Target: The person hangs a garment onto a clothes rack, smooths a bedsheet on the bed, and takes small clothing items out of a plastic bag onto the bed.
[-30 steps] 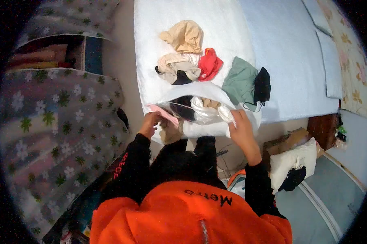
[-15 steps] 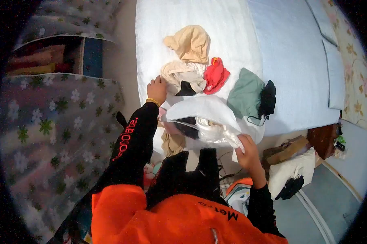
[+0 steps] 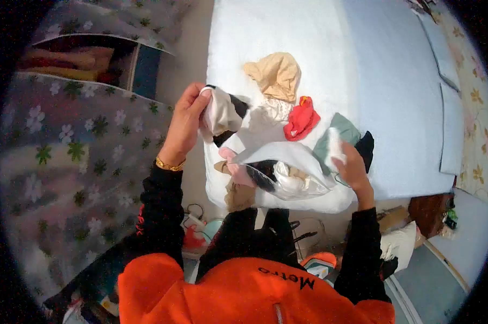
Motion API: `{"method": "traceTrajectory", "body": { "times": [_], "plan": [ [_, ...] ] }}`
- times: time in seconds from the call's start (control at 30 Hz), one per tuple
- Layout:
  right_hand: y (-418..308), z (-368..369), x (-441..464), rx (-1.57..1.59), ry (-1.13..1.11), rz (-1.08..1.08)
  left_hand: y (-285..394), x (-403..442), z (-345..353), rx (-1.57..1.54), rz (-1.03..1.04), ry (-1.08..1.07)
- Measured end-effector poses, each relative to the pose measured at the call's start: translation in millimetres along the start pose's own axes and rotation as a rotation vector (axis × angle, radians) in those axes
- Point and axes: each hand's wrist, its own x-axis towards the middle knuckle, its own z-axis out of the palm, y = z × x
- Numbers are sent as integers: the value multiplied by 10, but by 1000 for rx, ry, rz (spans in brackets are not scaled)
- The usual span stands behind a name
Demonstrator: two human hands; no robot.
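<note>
My left hand (image 3: 187, 121) is closed on a cream-and-black cloth (image 3: 221, 113), raised over the near left side of the bed. In my right hand (image 3: 355, 170) a small bunched white cloth (image 3: 334, 147) is gripped, in front of a green cloth piece (image 3: 338, 129). Between the hands lies a clear plastic bag (image 3: 311, 190), its mouth gaping, with white and black fabric inside. Pink cloth (image 3: 239, 174) and brown cloth (image 3: 239, 195) lie at the bag's left. Beyond it are a red cloth (image 3: 302, 120), a lacy white piece (image 3: 276, 109) and a beige cloth (image 3: 275, 74).
The bed (image 3: 308, 32) has a white and pale blue cover. A flower-printed sheet (image 3: 87, 183) drapes a shelf on the left. An orange-and-white iron (image 3: 319, 263) sits below the bed's front edge, near a white cushion (image 3: 400, 245).
My left hand has lifted the cream-and-black cloth off the pile towards me. My right hand has moved right and up with the white cloth, away from the bag. The view has shifted.
</note>
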Motion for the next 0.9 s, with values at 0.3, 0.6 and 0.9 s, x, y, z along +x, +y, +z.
{"method": "traceTrajectory", "body": {
  "times": [0.3,0.6,0.9],
  "plan": [
    [-1881,-191,32,727,93,-528,1235,-769,347,-197,-4,-172],
    [-1784,-927,-235,694,432,-446,1352,-1284,535,-580,-38,-282],
    [-1440,-1522,-471,1360,-397,-332,1435,-1637,692,-507,31,-333]
  ]
}}
